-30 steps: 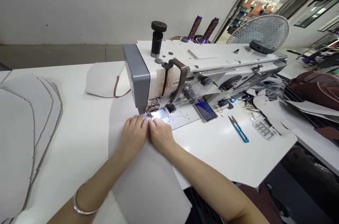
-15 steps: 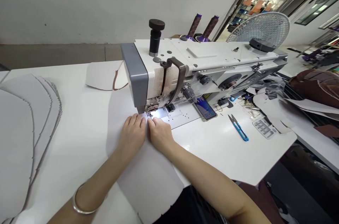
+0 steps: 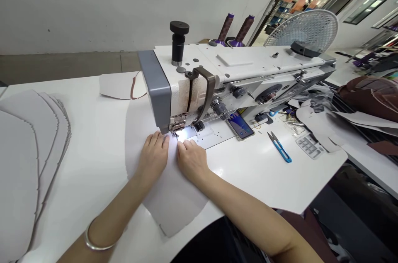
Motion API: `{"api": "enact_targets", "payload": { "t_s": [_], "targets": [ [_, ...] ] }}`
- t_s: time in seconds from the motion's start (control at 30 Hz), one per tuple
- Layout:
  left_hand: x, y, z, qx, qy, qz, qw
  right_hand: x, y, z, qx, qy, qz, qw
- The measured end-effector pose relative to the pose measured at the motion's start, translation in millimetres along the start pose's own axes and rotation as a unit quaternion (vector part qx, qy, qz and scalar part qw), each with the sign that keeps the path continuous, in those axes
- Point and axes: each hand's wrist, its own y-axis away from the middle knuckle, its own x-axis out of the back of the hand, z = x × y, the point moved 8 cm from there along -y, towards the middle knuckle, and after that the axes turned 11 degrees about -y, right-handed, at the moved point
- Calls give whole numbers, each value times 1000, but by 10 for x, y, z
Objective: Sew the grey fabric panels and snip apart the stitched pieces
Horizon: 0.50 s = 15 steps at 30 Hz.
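Left hand (image 3: 152, 157) and right hand (image 3: 192, 160) lie flat, fingers loosely spread, pressing without gripping on a pale grey cut panel (image 3: 169, 196), which lies on the near side of the industrial sewing machine (image 3: 239, 76), its edge at the needle.

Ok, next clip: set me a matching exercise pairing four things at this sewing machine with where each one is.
Things:
1. pale grey panel
2. silver bangle
3. blue-handled thread snips
4. smartphone

Places:
A. under the arm of the sewing machine, beside the needle plate
B. around the left forearm
C. flat under the left hand and right hand, at the presser foot
D. lying on the white table, away from the machine

Pairs: 1-C, 2-B, 3-D, 4-A
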Motion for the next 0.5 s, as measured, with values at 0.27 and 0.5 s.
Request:
{"api": "enact_targets", "payload": {
  "t_s": [0.27, 0.5],
  "targets": [
    [53, 60, 181, -12, -5, 33, 999, -14, 13, 45, 1, -19, 9, 1000],
    [-34, 21, 113, -2, 12, 25, 1000, 46, -12, 96, -57, -48, 18, 997]
  ]
}}
